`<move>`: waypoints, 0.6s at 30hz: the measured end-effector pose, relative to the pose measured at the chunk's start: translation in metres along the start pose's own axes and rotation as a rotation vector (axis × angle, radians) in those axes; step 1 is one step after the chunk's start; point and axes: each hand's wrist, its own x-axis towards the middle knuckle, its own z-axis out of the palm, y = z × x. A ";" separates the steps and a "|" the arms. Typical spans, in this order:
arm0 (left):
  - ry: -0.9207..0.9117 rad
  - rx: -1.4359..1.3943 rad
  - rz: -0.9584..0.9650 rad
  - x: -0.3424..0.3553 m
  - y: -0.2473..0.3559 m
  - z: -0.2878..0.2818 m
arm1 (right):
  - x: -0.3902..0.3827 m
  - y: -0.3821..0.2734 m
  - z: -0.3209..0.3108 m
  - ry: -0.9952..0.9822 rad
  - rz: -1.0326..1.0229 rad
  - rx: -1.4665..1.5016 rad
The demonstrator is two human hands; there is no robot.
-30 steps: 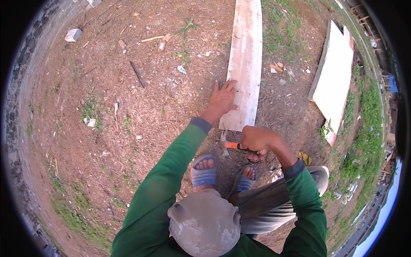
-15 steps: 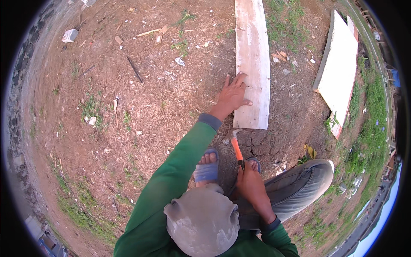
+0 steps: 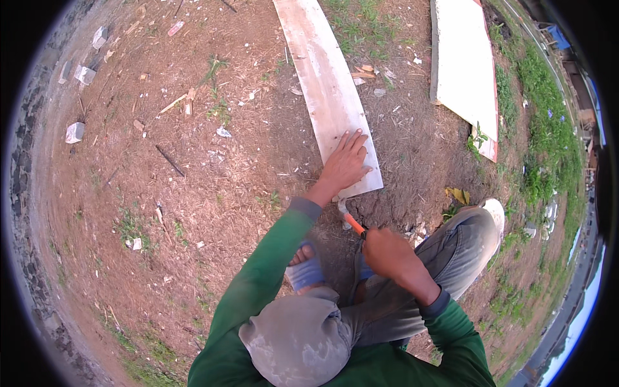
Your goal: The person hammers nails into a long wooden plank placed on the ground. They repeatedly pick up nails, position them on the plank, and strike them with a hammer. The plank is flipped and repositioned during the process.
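Note:
A long, pale wooden board point(image 3: 320, 74) lies on the ground ahead of me, its near end close to my feet. Several small dark spots, perhaps nails, dot its surface. Flat on the board near that end rests my left hand point(image 3: 346, 162), palm down with fingers stretched out. My right hand point(image 3: 390, 256) is wrapped round the black grip of a hammer point(image 3: 353, 224) with an orange handle. The hammer's metal head is at the near left corner of the board, partly beneath my left wrist; whether it touches the board I cannot tell.
To the right lies a white panel point(image 3: 463, 71) with a reddish edge. Wood scraps, a dark rod point(image 3: 169, 160) and pale blocks point(image 3: 75, 133) are scattered over the dry ground at left. My sandalled feet point(image 3: 304, 271) and bent knee are close by the hammer.
The view has swung, so the board appears slanted and farther left. My right hand has moved forward with the hammer, its wrist turned. My left hand stays on the board.

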 end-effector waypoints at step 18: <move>0.134 -0.091 -0.138 0.047 0.049 0.063 | -0.051 0.016 0.058 0.020 0.424 0.374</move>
